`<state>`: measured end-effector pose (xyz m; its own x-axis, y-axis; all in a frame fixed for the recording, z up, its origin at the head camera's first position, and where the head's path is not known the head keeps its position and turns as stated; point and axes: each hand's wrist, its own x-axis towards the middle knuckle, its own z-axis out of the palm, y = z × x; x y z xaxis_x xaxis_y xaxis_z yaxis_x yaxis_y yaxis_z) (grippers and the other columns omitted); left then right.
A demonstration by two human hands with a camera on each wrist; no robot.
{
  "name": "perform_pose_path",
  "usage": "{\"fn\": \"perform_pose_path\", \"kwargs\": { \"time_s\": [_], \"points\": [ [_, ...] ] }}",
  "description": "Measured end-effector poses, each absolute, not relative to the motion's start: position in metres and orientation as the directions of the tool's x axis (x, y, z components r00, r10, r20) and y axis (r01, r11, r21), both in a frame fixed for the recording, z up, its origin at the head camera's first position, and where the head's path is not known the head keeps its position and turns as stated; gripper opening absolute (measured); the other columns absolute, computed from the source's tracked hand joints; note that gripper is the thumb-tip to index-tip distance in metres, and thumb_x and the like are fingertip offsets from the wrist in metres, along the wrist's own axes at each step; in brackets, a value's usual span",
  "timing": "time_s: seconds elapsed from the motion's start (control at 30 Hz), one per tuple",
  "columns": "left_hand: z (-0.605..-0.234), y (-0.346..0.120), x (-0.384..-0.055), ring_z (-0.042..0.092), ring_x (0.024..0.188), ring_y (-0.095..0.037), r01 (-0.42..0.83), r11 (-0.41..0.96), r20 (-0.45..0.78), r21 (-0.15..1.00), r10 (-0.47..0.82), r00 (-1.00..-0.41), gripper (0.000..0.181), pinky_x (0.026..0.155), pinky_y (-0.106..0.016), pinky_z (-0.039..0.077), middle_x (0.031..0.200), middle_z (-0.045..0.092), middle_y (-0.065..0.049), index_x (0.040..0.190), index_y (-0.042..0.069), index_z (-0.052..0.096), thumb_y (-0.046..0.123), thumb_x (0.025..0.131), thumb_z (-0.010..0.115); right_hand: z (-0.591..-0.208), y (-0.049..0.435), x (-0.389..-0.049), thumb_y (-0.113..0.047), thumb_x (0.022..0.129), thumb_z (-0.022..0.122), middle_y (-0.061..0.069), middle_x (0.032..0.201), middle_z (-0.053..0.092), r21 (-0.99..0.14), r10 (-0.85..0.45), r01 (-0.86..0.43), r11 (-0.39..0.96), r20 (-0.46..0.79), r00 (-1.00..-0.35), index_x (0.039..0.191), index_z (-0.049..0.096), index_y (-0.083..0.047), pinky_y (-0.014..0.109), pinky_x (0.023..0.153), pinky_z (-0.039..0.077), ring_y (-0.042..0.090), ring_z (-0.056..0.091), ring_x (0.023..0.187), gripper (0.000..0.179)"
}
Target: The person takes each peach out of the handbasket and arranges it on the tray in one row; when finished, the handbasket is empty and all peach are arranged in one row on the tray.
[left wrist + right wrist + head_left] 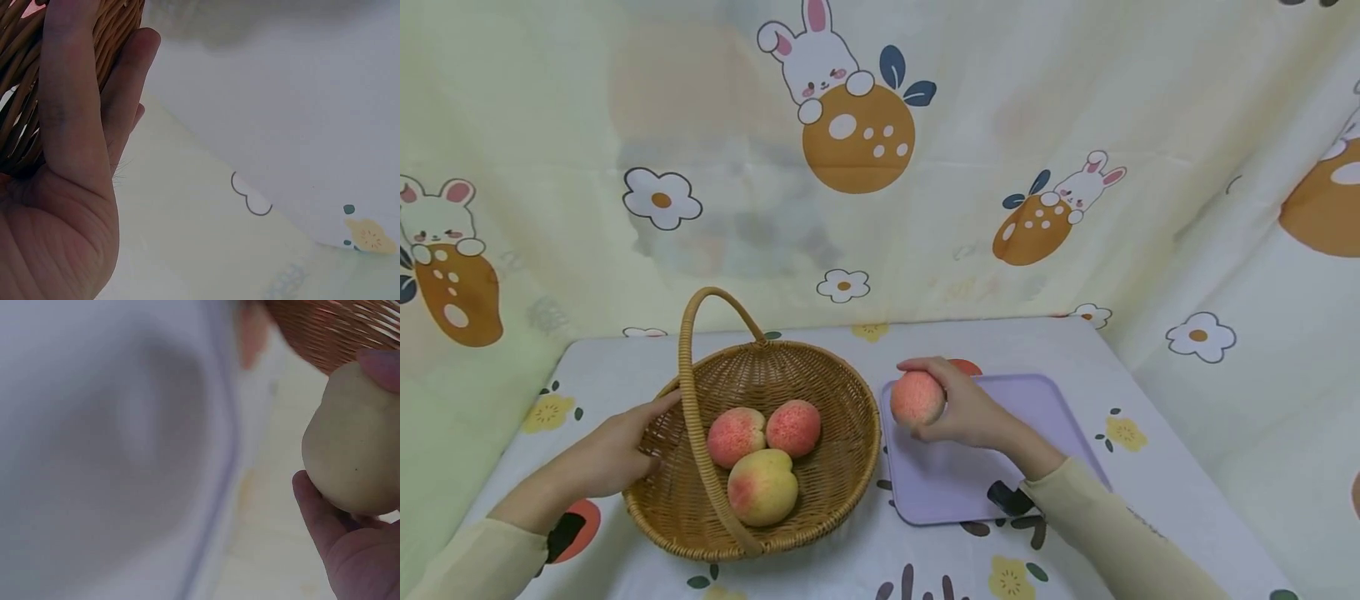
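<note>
A round wicker basket with an arched handle stands on the left of the table. Inside it lie two pinkish-red peaches and a yellow peach with a red blush. My left hand grips the basket's left rim, the thumb over the inner side; in the left wrist view fingers lie along the woven wall. Above the left part of a lavender tray, my right hand holds another pink peach. That peach's pale side faces the right wrist camera.
The tray lies just right of the basket. Under both spreads a white tablecloth printed with flowers. A curtain with rabbit prints hangs behind the table and along its sides.
</note>
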<state>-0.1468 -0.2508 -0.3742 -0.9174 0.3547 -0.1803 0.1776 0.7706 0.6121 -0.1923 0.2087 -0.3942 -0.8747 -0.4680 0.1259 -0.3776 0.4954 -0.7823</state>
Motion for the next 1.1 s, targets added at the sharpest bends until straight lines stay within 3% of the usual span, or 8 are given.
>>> {"fn": "perform_pose_path", "kwargs": {
  "time_s": [0.3, 0.5, 0.63, 0.77, 0.93, 1.1],
  "points": [
    [-0.376, -0.25, -0.147, 0.042, 0.132, -0.054, 0.189, 0.765, -0.165, 0.615, 0.359, -0.919, 0.093, 0.092, -0.058, 0.049, 0.149, 0.039, -0.036, 0.158, 0.002, 0.03, -0.008, 0.074, 0.069, -0.434, 0.211, -0.197, -0.003, 0.063, 0.088, 0.01, 0.146, 0.048, -0.585, -0.594, -0.518, 0.624, 0.077, -0.801, 0.145, 0.051, -0.01, 0.05, 0.104, 0.044, 0.028, 0.046, 0.133, 0.089],
    [-0.376, -0.25, -0.147, 0.039, 0.134, -0.055, 0.188, 0.756, -0.165, 0.627, 0.365, -0.916, 0.092, 0.094, -0.062, 0.048, 0.15, 0.039, -0.035, 0.158, 0.002, 0.03, -0.008, 0.075, 0.069, -0.428, 0.22, -0.194, -0.014, 0.067, 0.092, 0.008, 0.142, 0.053, -0.649, -0.553, -0.452, 0.611, 0.058, -0.831, 0.146, 0.05, -0.008, 0.048, 0.098, 0.049, 0.027, 0.053, 0.126, 0.089],
    [-0.376, -0.251, -0.147, 0.039, 0.134, -0.056, 0.173, 0.759, -0.176, 0.627, 0.355, -0.918, 0.092, 0.094, -0.064, 0.047, 0.15, 0.038, -0.036, 0.158, 0.002, 0.03, -0.008, 0.076, 0.069, -0.427, 0.222, -0.196, -0.012, 0.074, 0.087, 0.007, 0.138, 0.056, -0.683, -0.555, -0.438, 0.585, 0.057, -0.83, 0.14, 0.053, -0.004, 0.045, 0.096, 0.052, 0.028, 0.054, 0.125, 0.075],
    [-0.375, -0.251, -0.146, 0.039, 0.134, -0.056, 0.173, 0.759, -0.174, 0.628, 0.354, -0.919, 0.091, 0.095, -0.065, 0.046, 0.15, 0.038, -0.035, 0.158, 0.001, 0.03, -0.008, 0.075, 0.069, -0.426, 0.22, -0.198, -0.01, 0.073, 0.087, 0.007, 0.137, 0.057, -0.687, -0.566, -0.445, 0.575, 0.059, -0.822, 0.138, 0.055, -0.003, 0.045, 0.097, 0.051, 0.027, 0.054, 0.125, 0.073],
    [-0.376, -0.252, -0.148, 0.04, 0.133, -0.055, 0.182, 0.753, -0.172, 0.633, 0.366, -0.915, 0.092, 0.094, -0.064, 0.047, 0.15, 0.039, -0.035, 0.157, 0.001, 0.03, -0.008, 0.075, 0.07, -0.408, 0.212, -0.196, -0.018, 0.072, 0.089, 0.003, 0.142, 0.053, -0.662, -0.568, -0.481, 0.574, 0.102, -0.817, 0.144, 0.051, -0.01, 0.048, 0.102, 0.048, 0.027, 0.051, 0.129, 0.081],
    [-0.375, -0.251, -0.148, 0.041, 0.131, -0.056, 0.154, 0.758, -0.199, 0.634, 0.352, -0.915, 0.092, 0.088, -0.057, 0.054, 0.148, 0.038, -0.038, 0.158, -0.001, 0.028, -0.009, 0.076, 0.07, -0.372, 0.187, -0.195, -0.028, 0.074, 0.09, -0.005, 0.148, 0.045, -0.688, -0.593, -0.547, 0.477, 0.208, -0.778, 0.148, 0.048, -0.021, 0.046, 0.106, 0.045, 0.019, 0.046, 0.134, 0.086]
  ]
}}
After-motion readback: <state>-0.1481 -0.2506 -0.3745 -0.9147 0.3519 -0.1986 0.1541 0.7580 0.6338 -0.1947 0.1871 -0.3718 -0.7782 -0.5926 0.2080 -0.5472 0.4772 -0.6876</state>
